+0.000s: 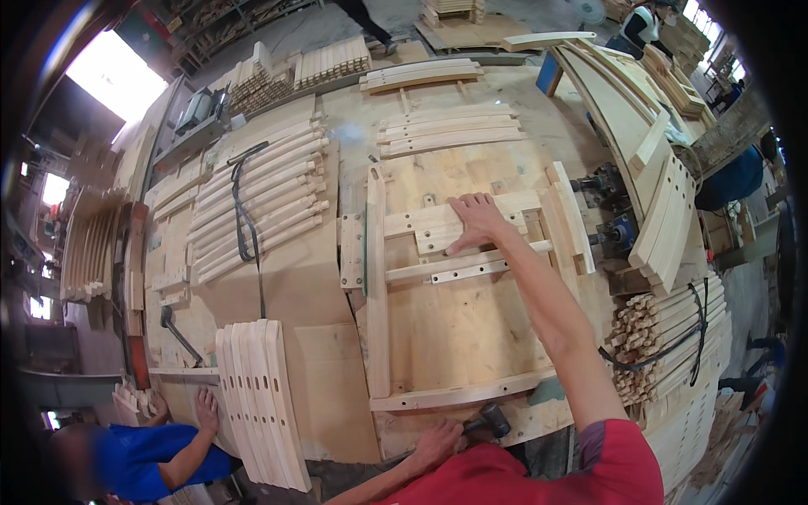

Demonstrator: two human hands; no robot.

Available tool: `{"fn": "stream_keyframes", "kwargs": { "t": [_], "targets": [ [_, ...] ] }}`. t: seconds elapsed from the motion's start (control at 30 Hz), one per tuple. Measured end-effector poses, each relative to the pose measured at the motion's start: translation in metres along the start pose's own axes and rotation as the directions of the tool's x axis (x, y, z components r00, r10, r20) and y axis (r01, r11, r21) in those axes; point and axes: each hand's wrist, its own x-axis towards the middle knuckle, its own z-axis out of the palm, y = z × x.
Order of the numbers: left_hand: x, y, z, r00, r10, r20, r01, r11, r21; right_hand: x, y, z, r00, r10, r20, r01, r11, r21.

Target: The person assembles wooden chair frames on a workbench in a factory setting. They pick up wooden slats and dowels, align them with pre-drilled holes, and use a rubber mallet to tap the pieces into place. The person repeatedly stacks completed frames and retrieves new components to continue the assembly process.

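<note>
Right hand: our right hand [478,220] lies palm down, fingers spread wide, on a broad pale wooden board with round holes [435,241]
Left hand: near us, our left hand [439,443] is curled round the handle of a black-headed hammer [495,420], the grip narrow and partly hidden
Frame: before us a pale rectangular wooden frame [378,337] lies flat on the bench, with the holed board in its far half
Strip: a narrow pale strip with dark holes [469,272] sits along the near side of a rounded pale wooden bar [408,273]
Left side: we see pale turned wooden legs [282,187] under a black strap, and nearer, pale slotted slats [259,404]
Right side: a strapped bundle of pale wooden sticks [665,337]
Near left: a co-worker in a blue shirt [145,444], one hand just beside the slats
</note>
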Motion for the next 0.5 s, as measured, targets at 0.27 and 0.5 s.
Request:
{"fn": "stream_keyframes", "kwargs": {
  "t": [0.27,0.5],
  "targets": [
    [-0.009,-0.01,-0.104,0.938,-0.12,-0.325,-0.057,0.872,-0.486,0.0,-0.004,0.002,1.0,0.021,0.001,-0.021,0.999,0.048],
    [0.034,0.003,-0.217,0.78,-0.429,-0.456,-0.341,0.32,-0.884,-0.004,0.006,0.002,0.999,0.049,0.012,-0.049,0.997,0.052]
  ]
}}
